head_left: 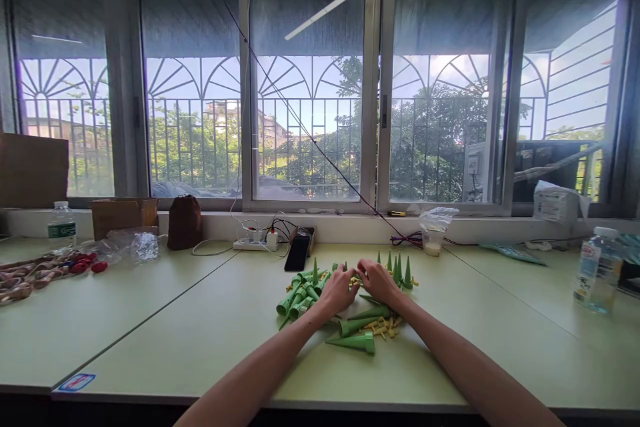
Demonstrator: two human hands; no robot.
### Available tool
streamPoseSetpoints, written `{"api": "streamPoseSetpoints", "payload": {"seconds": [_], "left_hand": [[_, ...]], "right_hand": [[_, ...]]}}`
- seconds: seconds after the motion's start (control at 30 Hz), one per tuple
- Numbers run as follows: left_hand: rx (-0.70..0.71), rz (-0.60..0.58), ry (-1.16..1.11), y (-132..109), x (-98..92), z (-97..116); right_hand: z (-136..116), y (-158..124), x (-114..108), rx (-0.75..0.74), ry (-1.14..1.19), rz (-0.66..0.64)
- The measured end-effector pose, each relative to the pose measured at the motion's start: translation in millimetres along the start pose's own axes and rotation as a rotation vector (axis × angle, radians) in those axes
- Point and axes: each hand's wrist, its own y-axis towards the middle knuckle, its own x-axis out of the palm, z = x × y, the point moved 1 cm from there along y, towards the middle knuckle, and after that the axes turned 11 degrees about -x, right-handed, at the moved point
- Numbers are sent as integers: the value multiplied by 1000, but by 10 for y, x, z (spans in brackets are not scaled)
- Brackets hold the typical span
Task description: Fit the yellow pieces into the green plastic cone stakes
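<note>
My left hand and my right hand meet over the table, fingertips nearly touching. Both have curled, pinching fingers, and what lies between them is too small and covered to make out. Left of my left hand lies a heap of green plastic cones with wide collars. Just beyond my right hand, several green cones stand upright, tips up, with yellow bits at their bases. Below my hands lie more cones, one loose green cone nearest me, beside a small pile of yellow branched plastic pieces.
A phone and a power strip are at the back by the window sill. Water bottles stand at left and right. A bagged cup sits behind the upright cones. Red-tipped wooden items lie far left.
</note>
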Motion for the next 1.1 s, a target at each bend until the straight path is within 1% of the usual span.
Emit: {"api": "streamPoseSetpoints", "payload": {"seconds": [0.13, 0.23, 0.47, 0.7, 0.9, 1.1], "left_hand": [[-15, -57, 23, 9, 34, -22], [-9, -81, 33, 14, 43, -33], [9, -91, 38, 28, 42, -44], [20, -67, 10, 56, 69, -66], [1, -62, -24, 87, 103, -90], [1, -70, -42, 112, 137, -107]], "right_hand": [[-12, -4, -9, 22, 2, -23], [-11, -5, -2, 16, 17, -9], [-13, -7, 18, -3, 34, -13], [-5, -13, 49, -49, 70, -4], [19, -9, 93, -77, 65, -28], [-3, -12, 64, -49, 62, -48]]}}
